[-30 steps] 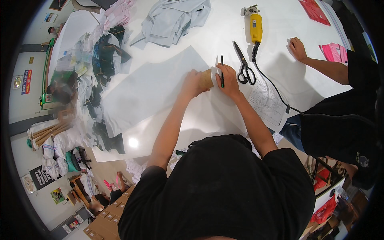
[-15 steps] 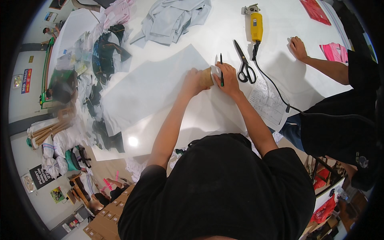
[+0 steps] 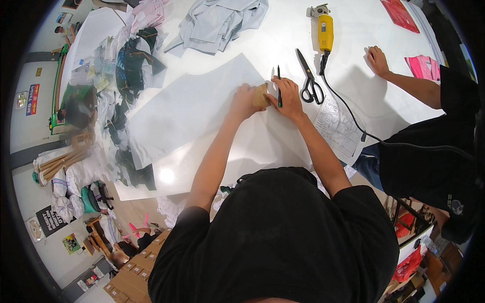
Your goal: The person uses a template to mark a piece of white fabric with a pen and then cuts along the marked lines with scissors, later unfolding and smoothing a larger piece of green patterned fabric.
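On a white table lies a flat pale grey fabric piece (image 3: 187, 111). At its right end my left hand (image 3: 242, 103) is closed on a small brown card-like piece (image 3: 261, 96), holding it at the cloth's edge. My right hand (image 3: 290, 99) has a dark pencil (image 3: 279, 83) with a green end between its fingers, pointing away from me. The right thumb reaches to the brown piece's right side. Black-handled scissors (image 3: 309, 83) lie just right of that hand, blades pointing away.
A yellow corded cutter (image 3: 326, 33) lies far right, its black cord running to the right. A co-worker's hand (image 3: 377, 60) rests on the table. Grey fabric (image 3: 217, 25) is heaped at the back. Scraps (image 3: 132, 65) line the left, and a marked paper sheet (image 3: 339, 126) lies nearer right.
The brown piece has tilted slightly between my hands, and my right thumb has come closer to it. My arms have hardly moved; the pencil stays in my right hand.
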A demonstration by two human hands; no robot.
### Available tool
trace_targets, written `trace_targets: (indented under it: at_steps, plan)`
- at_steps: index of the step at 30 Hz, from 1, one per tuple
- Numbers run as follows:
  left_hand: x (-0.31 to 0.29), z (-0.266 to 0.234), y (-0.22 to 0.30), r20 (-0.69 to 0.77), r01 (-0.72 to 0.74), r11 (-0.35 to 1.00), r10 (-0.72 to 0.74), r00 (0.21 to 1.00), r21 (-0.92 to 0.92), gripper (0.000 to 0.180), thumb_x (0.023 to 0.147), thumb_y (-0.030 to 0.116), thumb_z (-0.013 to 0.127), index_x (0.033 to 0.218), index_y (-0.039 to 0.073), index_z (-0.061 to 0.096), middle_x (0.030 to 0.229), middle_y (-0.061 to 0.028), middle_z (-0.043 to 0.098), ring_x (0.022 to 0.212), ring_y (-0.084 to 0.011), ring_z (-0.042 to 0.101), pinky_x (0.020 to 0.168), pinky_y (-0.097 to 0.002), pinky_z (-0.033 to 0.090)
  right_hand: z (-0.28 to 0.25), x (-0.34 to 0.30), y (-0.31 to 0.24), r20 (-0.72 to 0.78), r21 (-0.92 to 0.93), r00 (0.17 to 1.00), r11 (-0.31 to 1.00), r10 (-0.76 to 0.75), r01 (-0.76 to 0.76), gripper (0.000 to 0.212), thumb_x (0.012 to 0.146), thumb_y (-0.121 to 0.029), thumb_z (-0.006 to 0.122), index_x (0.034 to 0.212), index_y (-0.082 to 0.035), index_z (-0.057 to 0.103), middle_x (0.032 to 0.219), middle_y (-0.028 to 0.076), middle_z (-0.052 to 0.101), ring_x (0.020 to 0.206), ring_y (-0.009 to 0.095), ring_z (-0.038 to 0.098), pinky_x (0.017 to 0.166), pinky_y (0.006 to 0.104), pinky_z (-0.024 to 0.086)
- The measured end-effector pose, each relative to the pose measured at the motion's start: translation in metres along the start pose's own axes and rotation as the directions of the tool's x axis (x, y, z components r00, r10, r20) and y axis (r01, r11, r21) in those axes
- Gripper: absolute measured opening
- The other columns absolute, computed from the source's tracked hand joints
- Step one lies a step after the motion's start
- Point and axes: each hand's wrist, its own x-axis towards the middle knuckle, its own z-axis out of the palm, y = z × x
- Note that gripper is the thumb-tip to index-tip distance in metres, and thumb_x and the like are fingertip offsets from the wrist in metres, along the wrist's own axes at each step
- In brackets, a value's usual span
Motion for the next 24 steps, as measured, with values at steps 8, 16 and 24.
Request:
trace_targets:
  at_steps: [8, 16, 24]
  plan:
    - [-0.0015, 0.0022, 0.0009, 0.000, -0.002, 1.000, 0.002, 1.000, 0.023, 0.065, 0.062, 0.032, 0.093, 0.113, 0.005, 0.061, 0.111, -0.0135, 0.054, 0.104, -0.0359, 0.053, 0.089, -0.0458, 0.047, 0.0029, -0.0012, 0.0024, 0.032, -0.003, 0.999, 1.000, 0.018, -0.017, 0.052, 0.087, -0.028, 0.071, 0.130, -0.005, 0.055, 0.127, 0.015, 0.060, 0.124, 0.034, 0.051, 0.106, 0.0459, 0.035]
    - [0.0009, 0.0015, -0.0008, -0.004, -0.008, 1.000, 0.008, 1.000, 0.005, 0.065, 0.062, 0.032, 0.093, 0.110, 0.004, 0.061, 0.110, -0.0146, 0.054, 0.104, -0.0370, 0.052, 0.088, -0.0459, 0.047, 0.0007, -0.0014, 0.0003, 0.028, 0.013, 0.999, 1.000, 0.024, -0.024, 0.053, 0.086, -0.028, 0.073, 0.130, -0.006, 0.054, 0.128, 0.014, 0.059, 0.125, 0.033, 0.050, 0.107, 0.0455, 0.034]
    - [0.0007, -0.0058, 0.0056, 0.082, 0.068, 0.998, -0.067, 0.994, -0.011, 0.076, 0.064, 0.030, 0.092, 0.128, 0.002, 0.060, 0.120, -0.0168, 0.054, 0.111, -0.0385, 0.052, 0.096, -0.0454, 0.048, 0.0008, -0.0008, -0.0014, 0.060, -0.024, 0.997, 0.999, 0.038, -0.036, 0.061, 0.083, -0.038, 0.077, 0.130, -0.006, 0.055, 0.130, 0.013, 0.059, 0.128, 0.033, 0.047, 0.108, 0.0451, 0.033]
